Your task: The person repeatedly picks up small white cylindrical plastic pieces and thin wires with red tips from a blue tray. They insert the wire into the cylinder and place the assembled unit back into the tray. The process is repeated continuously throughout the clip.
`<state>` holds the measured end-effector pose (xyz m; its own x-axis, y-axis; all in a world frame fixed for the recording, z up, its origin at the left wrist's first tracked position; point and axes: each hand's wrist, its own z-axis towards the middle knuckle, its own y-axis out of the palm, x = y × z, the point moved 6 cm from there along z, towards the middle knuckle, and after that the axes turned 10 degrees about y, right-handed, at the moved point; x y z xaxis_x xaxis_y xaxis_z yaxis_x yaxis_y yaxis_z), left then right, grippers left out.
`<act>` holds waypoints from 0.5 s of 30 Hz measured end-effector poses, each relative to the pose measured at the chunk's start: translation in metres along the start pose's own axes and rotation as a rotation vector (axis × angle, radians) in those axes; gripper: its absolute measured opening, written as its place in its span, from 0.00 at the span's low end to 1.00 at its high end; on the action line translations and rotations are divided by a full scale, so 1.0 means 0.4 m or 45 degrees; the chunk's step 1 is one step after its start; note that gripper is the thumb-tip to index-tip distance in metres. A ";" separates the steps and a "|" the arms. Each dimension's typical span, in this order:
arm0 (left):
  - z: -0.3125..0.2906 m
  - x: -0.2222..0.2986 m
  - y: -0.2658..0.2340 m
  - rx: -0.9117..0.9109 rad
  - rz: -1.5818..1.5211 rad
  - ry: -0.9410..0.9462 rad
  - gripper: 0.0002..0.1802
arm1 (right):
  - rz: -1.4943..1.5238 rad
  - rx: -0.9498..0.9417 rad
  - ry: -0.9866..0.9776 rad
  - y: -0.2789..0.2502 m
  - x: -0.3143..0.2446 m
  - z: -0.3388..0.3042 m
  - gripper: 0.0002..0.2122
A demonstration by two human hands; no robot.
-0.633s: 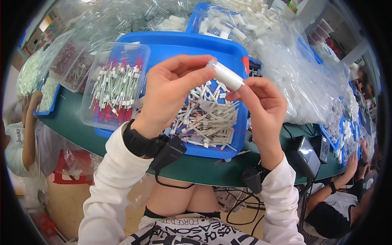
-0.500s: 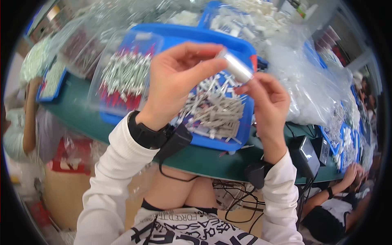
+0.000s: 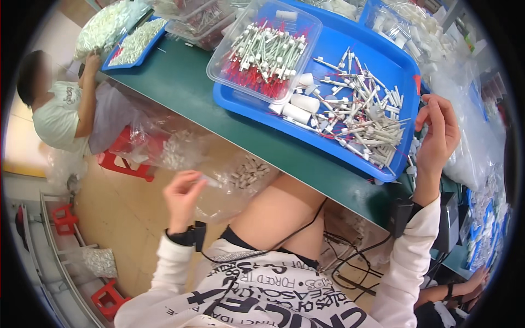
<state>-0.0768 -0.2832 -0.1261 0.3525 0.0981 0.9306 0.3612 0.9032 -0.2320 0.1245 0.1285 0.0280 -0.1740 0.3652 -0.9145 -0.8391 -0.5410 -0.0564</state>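
My left hand (image 3: 183,197) is lowered off the table's front edge, left of my thighs. Its thumb and fingers are pinched, with a small pale blur at their tips that I cannot make out. Beside it on the floor lies a clear bag (image 3: 249,174) with small white pieces. My right hand (image 3: 439,128) hangs by the right rim of the blue tray (image 3: 251,109), its fingers loosely bent and apart, nothing visible in them. White rod-shaped parts with red wires (image 3: 363,112) are heaped in the tray. White rolls (image 3: 298,112) lie near its front edge.
A clear plastic box (image 3: 219,68) of red-wired white parts rests on the tray's left side. Plastic bags (image 3: 465,120) are piled at the right. Cables (image 3: 350,268) hang below the green table (image 3: 180,90). A co-worker (image 3: 65,112) sits at the left beside another blue tray (image 3: 131,63).
My hands have parted from above the tray, where they held a white roll. The left went down and left, off the table; the right moved to the tray's right rim. The view has shifted left.
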 end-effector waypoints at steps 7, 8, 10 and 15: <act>-0.043 -0.459 0.141 -0.579 0.412 -0.552 0.14 | -0.088 -0.030 0.035 -0.008 -0.001 0.000 0.05; -0.051 -0.499 0.156 -0.716 0.477 -0.572 0.15 | -0.120 -0.033 0.042 -0.004 -0.004 -0.003 0.05; -0.068 -0.553 0.167 -0.975 0.618 -0.610 0.20 | -0.173 -0.048 0.054 0.014 -0.005 -0.004 0.05; 0.032 -0.329 0.275 -1.713 0.941 -0.080 0.22 | -0.720 -0.164 -0.074 0.035 -0.030 0.001 0.06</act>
<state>-0.0945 -0.1914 -0.2704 0.7752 0.3887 0.4979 0.6277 -0.3851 -0.6766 0.1147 0.1167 0.0385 0.2521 0.6633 -0.7046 -0.7410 -0.3360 -0.5814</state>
